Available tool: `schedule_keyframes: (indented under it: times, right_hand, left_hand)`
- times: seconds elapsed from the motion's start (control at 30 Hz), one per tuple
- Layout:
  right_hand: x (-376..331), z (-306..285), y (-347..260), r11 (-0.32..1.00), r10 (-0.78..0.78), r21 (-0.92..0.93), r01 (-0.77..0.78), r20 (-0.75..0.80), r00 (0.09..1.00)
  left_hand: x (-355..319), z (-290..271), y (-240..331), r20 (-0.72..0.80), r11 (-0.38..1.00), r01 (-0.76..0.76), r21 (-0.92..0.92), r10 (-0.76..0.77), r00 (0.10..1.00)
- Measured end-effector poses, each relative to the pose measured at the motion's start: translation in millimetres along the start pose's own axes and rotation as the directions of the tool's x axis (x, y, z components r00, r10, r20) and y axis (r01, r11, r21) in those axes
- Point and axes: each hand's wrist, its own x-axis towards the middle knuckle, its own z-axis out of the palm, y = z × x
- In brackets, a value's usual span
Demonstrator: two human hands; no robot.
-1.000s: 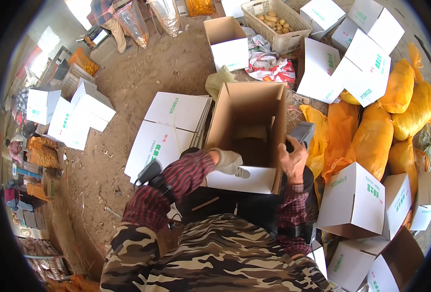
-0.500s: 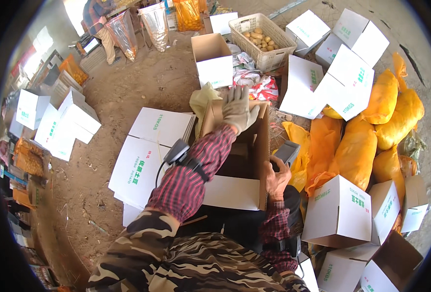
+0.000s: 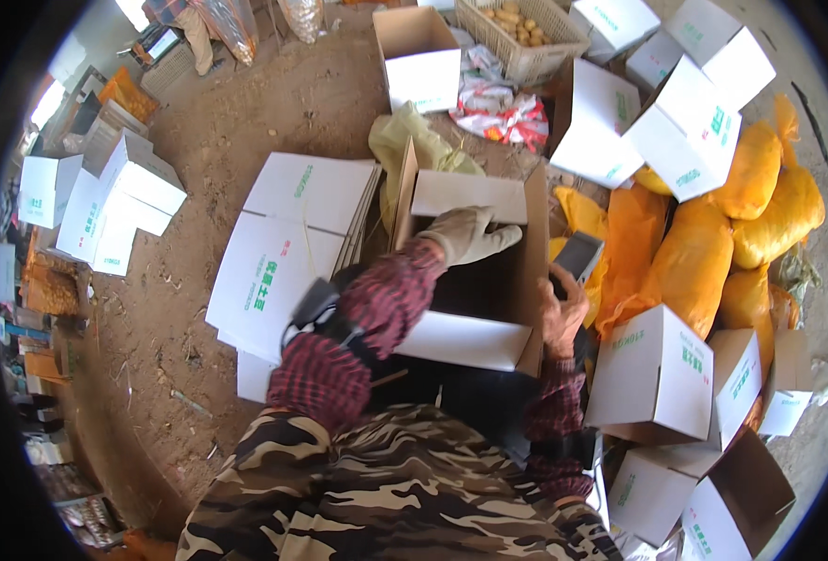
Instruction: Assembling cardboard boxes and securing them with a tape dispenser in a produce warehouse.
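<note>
an open carton (image 3: 536, 224) sits right in front of the person, mouth up, between the flattened cartons (image 3: 264, 252) on the left and the orange sacks (image 3: 694, 262) on the right. its far flap (image 3: 470, 194) and near flap (image 3: 470, 340) show their white outer faces, tipped in toward the mouth, while the brown left flap (image 3: 406, 192) and the right-hand wall and flap stand up. the step in hand looks like the folding of the carton's flaps, about halfway through by the look of it.

the gloved left hand (image 3: 470, 234) reaches over the mouth by the far flap, fingers stretched out toward the right and pinching nothing that shows; whether it presses on the flap i cannot tell. the bare right hand (image 3: 563, 313) is at the outer right side of the carton, its fingers bent; whether they pinch the board is hidden. a dark grey device (image 3: 580, 254) is just beyond it, and i cannot tell if it is held.

the next move seems to call for the short flaps staying down and the right hand steadying the wall, so that the side flaps can come over them without the short ones springing up
</note>
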Motion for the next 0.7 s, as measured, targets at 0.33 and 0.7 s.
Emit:
schedule_keyframes:
  times: [0.33, 0.7]
  right_hand:
    - [-2, 16, -21, 0.999, -0.005, -0.049, 0.006, 0.016, 1.000]
    - [-36, 97, -18, 0.815, -0.297, -0.482, 0.323, 0.133, 0.946]
  left_hand:
    - [-62, 28, 32, 0.578, 0.840, 0.021, 0.542, -0.390, 0.717]
    - [-52, -119, -85, -0.721, 0.923, -0.144, -0.358, -0.175, 0.671]
